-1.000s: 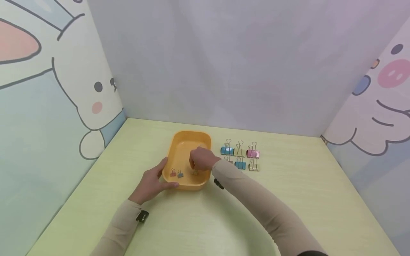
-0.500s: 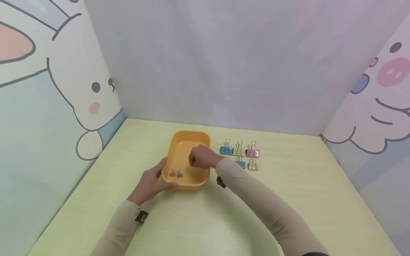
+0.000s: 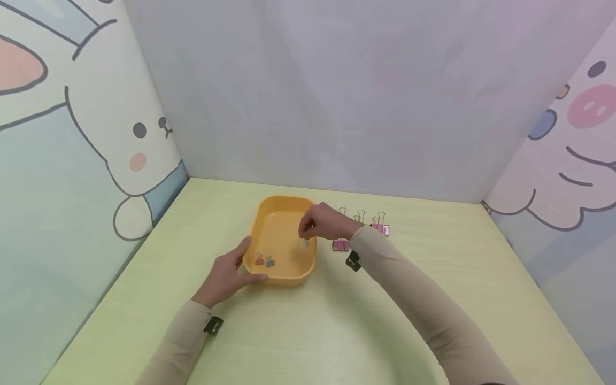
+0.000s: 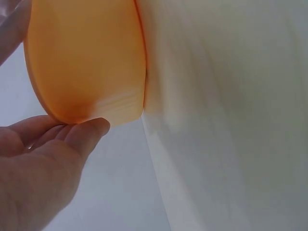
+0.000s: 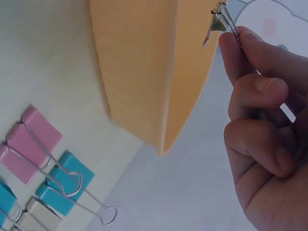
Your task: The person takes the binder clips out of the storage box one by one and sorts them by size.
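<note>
My left hand (image 3: 226, 275) grips the near left corner of a yellow-orange plastic tray (image 3: 276, 230), thumb along the near rim and fingers at the left side. The left wrist view shows the thumb and fingers bent over the edge of the tray wall (image 4: 86, 57). Over the tray's right rim, my right hand (image 3: 327, 222) pinches a small binder clip (image 5: 220, 23) by one wire handle between thumb and forefinger. Its body looks pale green or gold. Two small binder clips, a pinkish one (image 3: 260, 260) and a blue-grey one (image 3: 270, 262), stand on the tray floor near the left hand.
Right of the tray, larger binder clips stand in rows on the pale table (image 3: 433, 256), among them a pink clip (image 3: 340, 245) and a teal clip (image 5: 72, 183). The right forearm hides several of them. Cartoon-printed walls (image 3: 139, 214) enclose the table's back and sides.
My right hand has risen from the tray floor with the small binder clip and moved right toward the tray's right rim. The left hand and the tray have stayed put.
</note>
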A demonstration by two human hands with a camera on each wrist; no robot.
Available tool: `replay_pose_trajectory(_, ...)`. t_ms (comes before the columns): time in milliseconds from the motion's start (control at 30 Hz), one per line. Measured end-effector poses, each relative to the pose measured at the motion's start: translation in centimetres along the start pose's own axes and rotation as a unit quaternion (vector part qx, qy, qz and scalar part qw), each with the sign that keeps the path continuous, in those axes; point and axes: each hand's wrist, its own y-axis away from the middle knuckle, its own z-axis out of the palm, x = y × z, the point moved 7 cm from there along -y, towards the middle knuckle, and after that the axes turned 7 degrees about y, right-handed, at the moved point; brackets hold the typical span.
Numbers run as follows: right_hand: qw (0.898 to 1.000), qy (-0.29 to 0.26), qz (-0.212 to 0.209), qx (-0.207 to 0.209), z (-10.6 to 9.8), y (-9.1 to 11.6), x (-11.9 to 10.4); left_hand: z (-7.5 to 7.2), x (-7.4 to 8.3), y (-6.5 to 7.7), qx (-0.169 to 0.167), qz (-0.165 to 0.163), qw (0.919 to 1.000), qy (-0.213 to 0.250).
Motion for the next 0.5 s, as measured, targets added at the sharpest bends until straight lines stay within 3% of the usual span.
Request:
replay_pose_trajectory(200, 1.0, -0.016, 0.012, 0.018, -0.7, 1.6, 1.2, -0.2, -0.1, 0.0, 0.005, 0.011, 0.9999, 0.002)
replay_pose_trajectory(500, 0.997, -0.057, 0.048, 0.032, -0.2, 4.4, 4.2, -0.1, 0.1, 0.0, 0.002, 0.008, 1.0, 0.003)
